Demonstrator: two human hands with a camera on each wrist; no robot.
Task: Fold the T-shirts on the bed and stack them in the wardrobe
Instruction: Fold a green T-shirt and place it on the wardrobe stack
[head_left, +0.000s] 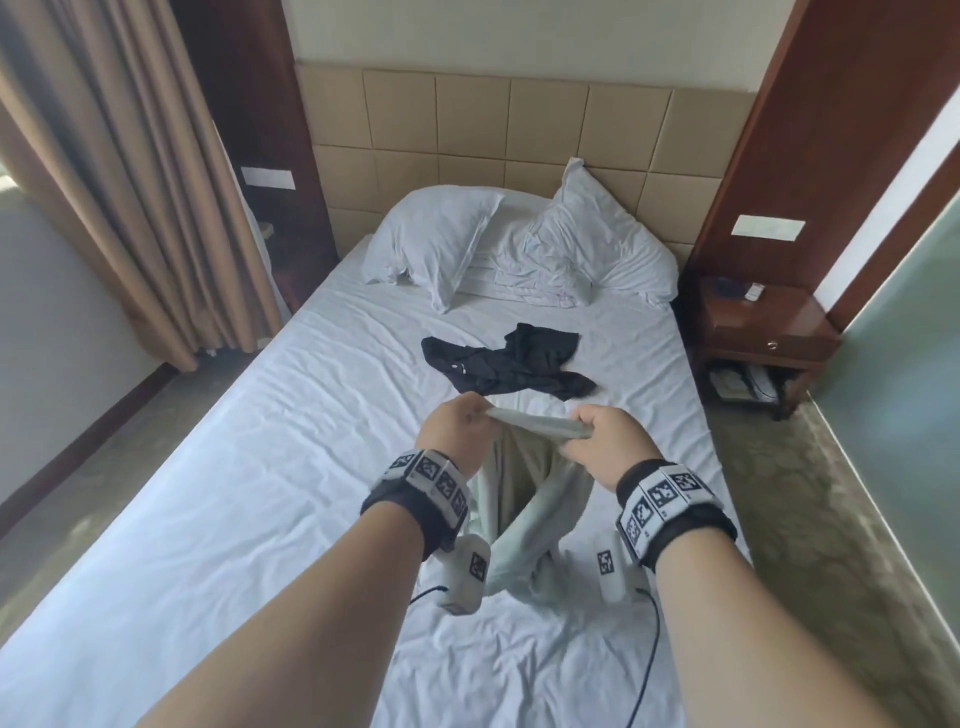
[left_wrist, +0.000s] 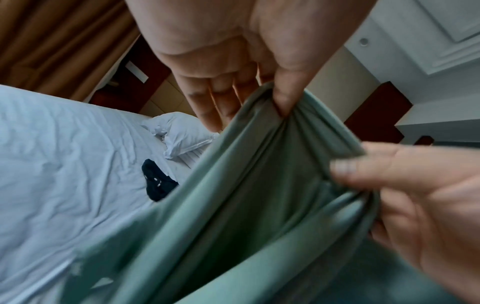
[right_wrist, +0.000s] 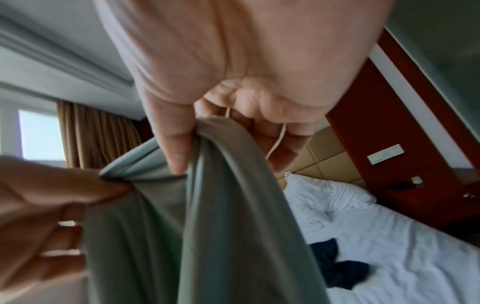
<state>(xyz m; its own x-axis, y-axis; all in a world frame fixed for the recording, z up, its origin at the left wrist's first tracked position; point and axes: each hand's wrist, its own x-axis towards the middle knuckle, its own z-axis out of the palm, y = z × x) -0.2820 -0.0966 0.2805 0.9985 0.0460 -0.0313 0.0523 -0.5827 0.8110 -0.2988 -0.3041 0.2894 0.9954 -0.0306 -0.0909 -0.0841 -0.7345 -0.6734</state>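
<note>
- Two hands grip one green shirt (head_left: 524, 514) by a bunched edge, held up above the bed (head_left: 260, 467).
- Left hand (head_left: 457, 428): thumb and curled fingers (left_wrist: 284, 98) pinch the gathered cloth; in the left wrist view the other fingers lie straighter behind it.
- Right hand (head_left: 605, 441): thumb (right_wrist: 176, 148) presses the fabric against curled fingers, with a thin pale thread or tag string showing under the knuckles.
- Between the hands the edge is pulled into a short, taut band; below it the shirt hangs in long soft folds, plain sage green and smooth, its lower part reaching the sheet near the foot of the bed.
- A black shirt (head_left: 511, 366) lies crumpled and unfolded on the middle of the bed, well apart from the hands, toward the pillows (head_left: 431, 239).
- The bed has a wrinkled white sheet; two white pillows sit at the tan padded headboard (head_left: 467, 124).
- A wooden nightstand (head_left: 763, 332) stands right of the bed, brown curtains (head_left: 119, 171) to the left.
</note>
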